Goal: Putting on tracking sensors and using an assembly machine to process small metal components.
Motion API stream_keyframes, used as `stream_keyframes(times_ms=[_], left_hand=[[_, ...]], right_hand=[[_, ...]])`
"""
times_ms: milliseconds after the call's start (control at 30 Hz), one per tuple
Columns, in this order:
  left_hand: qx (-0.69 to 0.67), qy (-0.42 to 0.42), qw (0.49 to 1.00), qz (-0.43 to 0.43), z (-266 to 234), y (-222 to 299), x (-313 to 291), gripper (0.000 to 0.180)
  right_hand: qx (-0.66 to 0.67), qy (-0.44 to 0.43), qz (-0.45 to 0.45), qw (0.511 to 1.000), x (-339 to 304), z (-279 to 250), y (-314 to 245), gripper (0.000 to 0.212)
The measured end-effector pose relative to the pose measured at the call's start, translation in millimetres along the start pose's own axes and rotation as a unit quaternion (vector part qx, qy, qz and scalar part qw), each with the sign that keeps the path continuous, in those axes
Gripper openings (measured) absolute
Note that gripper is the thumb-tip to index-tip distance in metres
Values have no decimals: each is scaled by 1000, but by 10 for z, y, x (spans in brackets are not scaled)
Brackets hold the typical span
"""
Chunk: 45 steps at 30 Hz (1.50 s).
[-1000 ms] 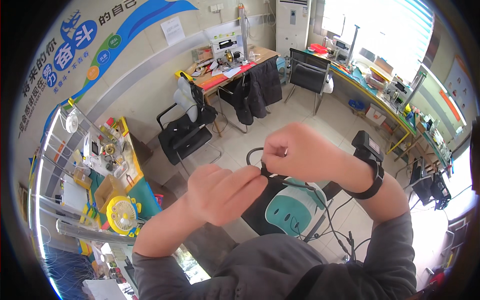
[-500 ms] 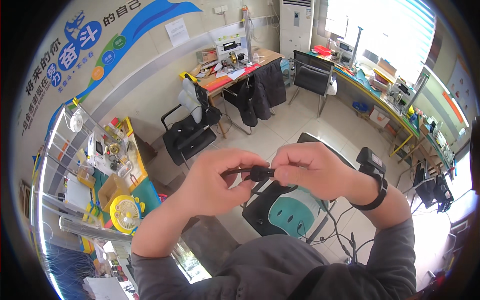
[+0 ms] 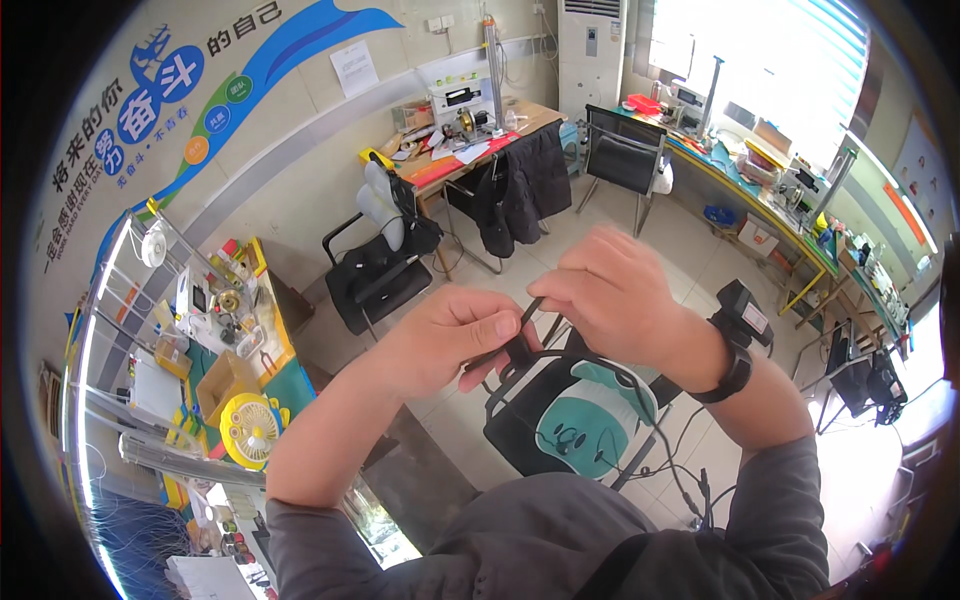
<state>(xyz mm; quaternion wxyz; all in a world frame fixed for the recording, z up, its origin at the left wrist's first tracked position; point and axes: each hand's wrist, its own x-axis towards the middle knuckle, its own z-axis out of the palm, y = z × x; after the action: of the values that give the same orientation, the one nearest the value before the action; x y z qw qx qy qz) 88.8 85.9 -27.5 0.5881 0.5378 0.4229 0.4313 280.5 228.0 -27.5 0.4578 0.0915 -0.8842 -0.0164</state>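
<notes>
My left hand (image 3: 450,340) is closed round a black cable, with its thumb on top. A short, thick black piece (image 3: 519,353) on the cable sticks out beside its fingers. Up and to the right, my right hand (image 3: 620,300) pinches a thin black strip (image 3: 534,308) between thumb and fingers; it runs down to the left hand. Whether this strip is part of the same cable, I cannot tell. A loose length of black cable (image 3: 625,372) arcs from the left hand under the right hand and hangs down at the right.
Below my hands stands a chair with a teal and white cushion (image 3: 580,430). At left is a workbench with a yellow fan (image 3: 250,428) and an open cardboard box (image 3: 226,382). A black chair (image 3: 380,285) stands ahead. A black box-shaped device (image 3: 742,315) sits by my right wrist.
My right hand has moved up and away from the thick black piece, pulling a thin strip upward. My left hand has turned so its thumb lies on top. The cable now arcs more openly.
</notes>
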Motion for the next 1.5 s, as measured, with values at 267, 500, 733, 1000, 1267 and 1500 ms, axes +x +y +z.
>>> stream_keyframes(times_ms=[267, 500, 733, 1000, 1267, 1500], left_hand=[[-20, 120, 992, 31, 77, -112, 34, 11], [-36, 214, 975, 34, 130, -71, 99, 12], [30, 207, 978, -5, 244, -56, 66, 6], [90, 119, 967, 206, 165, -158, -4, 15], [88, 99, 967, 216, 102, -193, 0, 21], [51, 78, 964, 250, 96, -226, 29, 20]], right_hand=[[417, -12, 452, 788, -14, -53, -310, 14], [338, -175, 360, 852, -100, -89, -445, 28], [265, -160, 204, 929, -226, -147, -362, 25], [531, -133, 465, 696, -40, -47, -218, 21], [543, -13, 401, 738, -34, 78, -253, 15], [612, -118, 437, 648, 59, 33, -202, 8]])
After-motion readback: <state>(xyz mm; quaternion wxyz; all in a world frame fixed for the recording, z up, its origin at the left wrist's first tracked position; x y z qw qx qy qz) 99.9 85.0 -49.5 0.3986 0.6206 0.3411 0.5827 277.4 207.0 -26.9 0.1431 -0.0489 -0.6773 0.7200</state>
